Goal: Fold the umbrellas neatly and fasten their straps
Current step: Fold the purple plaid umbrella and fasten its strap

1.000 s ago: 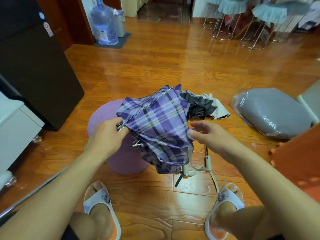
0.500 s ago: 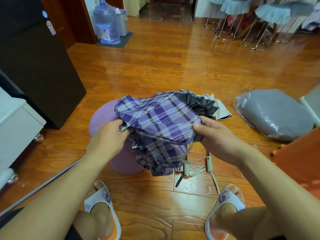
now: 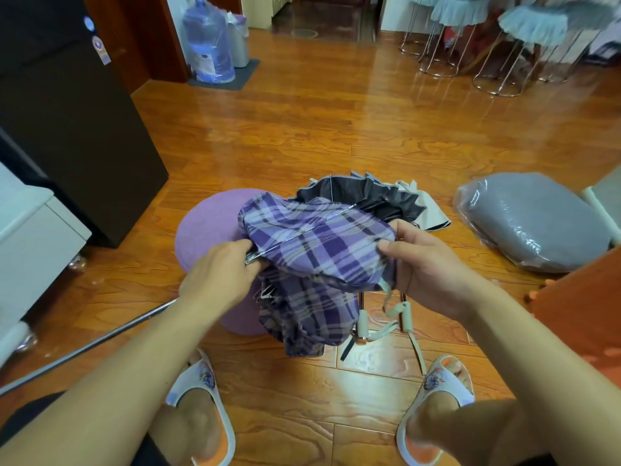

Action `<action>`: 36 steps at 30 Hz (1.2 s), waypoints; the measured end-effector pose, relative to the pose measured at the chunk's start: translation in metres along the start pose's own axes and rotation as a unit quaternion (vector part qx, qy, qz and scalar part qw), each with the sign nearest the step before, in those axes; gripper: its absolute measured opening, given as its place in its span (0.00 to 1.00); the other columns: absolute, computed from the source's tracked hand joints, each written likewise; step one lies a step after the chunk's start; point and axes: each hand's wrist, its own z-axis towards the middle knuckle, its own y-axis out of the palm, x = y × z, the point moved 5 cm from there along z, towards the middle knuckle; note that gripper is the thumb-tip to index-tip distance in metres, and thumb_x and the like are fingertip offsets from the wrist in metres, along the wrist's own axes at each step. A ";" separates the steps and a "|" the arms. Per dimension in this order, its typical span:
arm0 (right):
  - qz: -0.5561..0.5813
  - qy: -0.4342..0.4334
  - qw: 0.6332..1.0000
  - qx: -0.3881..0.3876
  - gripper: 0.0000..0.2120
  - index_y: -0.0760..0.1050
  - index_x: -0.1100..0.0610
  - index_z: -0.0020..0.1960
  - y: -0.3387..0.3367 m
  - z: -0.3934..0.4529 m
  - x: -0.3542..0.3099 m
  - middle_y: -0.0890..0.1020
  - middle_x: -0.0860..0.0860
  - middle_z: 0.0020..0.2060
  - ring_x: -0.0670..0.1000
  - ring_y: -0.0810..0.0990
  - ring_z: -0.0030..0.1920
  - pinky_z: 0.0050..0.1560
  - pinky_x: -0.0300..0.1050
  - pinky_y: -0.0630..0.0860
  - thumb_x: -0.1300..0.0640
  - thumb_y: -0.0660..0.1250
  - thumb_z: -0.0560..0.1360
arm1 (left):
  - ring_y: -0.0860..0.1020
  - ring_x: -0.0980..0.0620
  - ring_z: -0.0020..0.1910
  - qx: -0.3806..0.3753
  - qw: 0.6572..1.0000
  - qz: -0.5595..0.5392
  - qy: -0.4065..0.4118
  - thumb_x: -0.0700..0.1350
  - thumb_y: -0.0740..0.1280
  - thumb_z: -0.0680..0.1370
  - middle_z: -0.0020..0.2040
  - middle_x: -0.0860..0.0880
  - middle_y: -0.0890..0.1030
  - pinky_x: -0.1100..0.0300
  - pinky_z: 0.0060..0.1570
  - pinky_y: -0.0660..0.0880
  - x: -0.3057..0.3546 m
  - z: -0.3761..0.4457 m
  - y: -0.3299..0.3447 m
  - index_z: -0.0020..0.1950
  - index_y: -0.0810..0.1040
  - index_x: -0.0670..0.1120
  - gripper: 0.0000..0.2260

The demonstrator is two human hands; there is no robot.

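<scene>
A purple plaid umbrella (image 3: pixel 312 250) hangs half collapsed between my hands above the floor, its loose canopy drooping down. My left hand (image 3: pixel 218 277) grips the rib tips at the umbrella's left side. My right hand (image 3: pixel 420 264) pinches a fold of the plaid fabric on the right. Behind it on the floor lies a second umbrella, dark grey with a pale outer side (image 3: pixel 379 200), partly hidden by the plaid one. Its pale handle and strap (image 3: pixel 403 317) show below my right hand.
A round purple cushion (image 3: pixel 208 223) lies under my left hand. A grey cushion in plastic wrap (image 3: pixel 531 223) sits at right, an orange object (image 3: pixel 584 314) nearer right. A black cabinet (image 3: pixel 74 122) and a white unit (image 3: pixel 30 237) stand at left. Metal stools (image 3: pixel 497 62) stand far back.
My right hand has closed on the plaid canopy and drawn it flatter across the top. The fabric peak has dropped. My left hand has held its place on the ribs.
</scene>
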 end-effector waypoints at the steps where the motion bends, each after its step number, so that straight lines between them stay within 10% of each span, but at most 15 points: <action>1: -0.017 0.003 1.000 0.008 0.21 0.75 0.56 0.56 -0.001 0.000 0.000 0.78 0.63 0.52 0.61 0.72 0.50 0.55 0.58 0.68 0.50 0.78 0.69 | 0.79 0.37 0.53 -0.008 1.000 0.005 -0.002 0.53 0.66 0.80 0.53 0.44 0.83 0.46 0.45 0.77 -0.001 0.000 0.002 0.56 0.78 0.52 0.08; 4: -0.061 -0.006 0.998 0.007 0.08 0.78 0.57 0.57 0.003 -0.001 0.000 0.82 0.61 0.53 0.58 0.79 0.50 0.55 0.53 0.73 0.56 0.64 0.81 | 0.79 0.37 0.52 -0.013 1.000 0.008 -0.007 0.52 0.67 0.80 0.53 0.43 0.83 0.46 0.44 0.77 0.000 0.000 0.003 0.56 0.78 0.52 0.08; 10: 0.034 -0.010 0.999 -0.033 0.17 0.76 0.64 0.63 0.016 -0.005 -0.009 0.86 0.57 0.49 0.50 0.86 0.45 0.44 0.40 0.80 0.60 0.57 0.78 | 0.79 0.38 0.51 -0.022 1.000 -0.012 0.014 0.52 0.68 0.80 0.51 0.45 0.83 0.46 0.44 0.77 0.004 -0.002 0.005 0.54 0.78 0.51 0.07; 14: 0.049 -0.024 0.998 -0.028 0.21 0.71 0.63 0.72 0.017 -0.007 -0.020 0.76 0.66 0.67 0.64 0.76 0.65 0.65 0.57 0.73 0.57 0.57 0.82 | 0.79 0.41 0.49 -0.008 0.999 0.007 0.040 0.55 0.66 0.80 0.48 0.49 0.81 0.46 0.43 0.77 0.005 -0.002 0.003 0.50 0.75 0.53 0.07; 23: 0.123 0.011 0.990 -0.063 0.22 0.70 0.67 0.72 0.038 -0.007 -0.016 0.76 0.66 0.67 0.64 0.77 0.66 0.64 0.56 0.77 0.58 0.51 0.83 | 0.79 0.41 0.48 -0.036 0.999 -0.032 0.020 0.55 0.68 0.80 0.47 0.48 0.82 0.48 0.42 0.76 0.003 -0.002 0.011 0.51 0.77 0.53 0.07; 28: -0.012 -0.001 0.991 0.130 0.13 0.74 0.57 0.65 0.009 0.003 -0.015 0.82 0.63 0.60 0.59 0.84 0.52 0.53 0.59 0.81 0.61 0.61 0.82 | 0.77 0.53 0.40 -0.070 0.986 -0.148 -0.022 0.50 0.75 0.76 0.36 0.58 0.80 0.59 0.40 0.73 -0.002 0.004 0.015 0.54 0.82 0.53 0.08; 31: -0.265 -0.067 0.914 0.300 0.10 0.74 0.50 0.61 -0.012 0.001 -0.023 0.82 0.54 0.52 0.53 0.82 0.49 0.52 0.52 0.78 0.55 0.65 0.80 | 0.69 0.61 0.30 -0.062 0.976 -0.205 -0.034 0.47 0.76 0.76 0.27 0.59 0.72 0.68 0.29 0.63 -0.001 0.007 0.006 0.50 0.84 0.51 0.05; 36: -0.282 -0.141 0.868 0.383 0.06 0.73 0.52 0.45 -0.012 -0.006 -0.026 0.78 0.51 0.38 0.59 0.80 0.42 0.45 0.59 0.76 0.53 0.64 0.79 | 0.71 0.55 0.31 -0.032 0.956 -0.289 -0.050 0.45 0.72 0.78 0.34 0.50 0.80 0.58 0.35 0.66 0.003 0.021 -0.020 0.46 0.85 0.52 0.03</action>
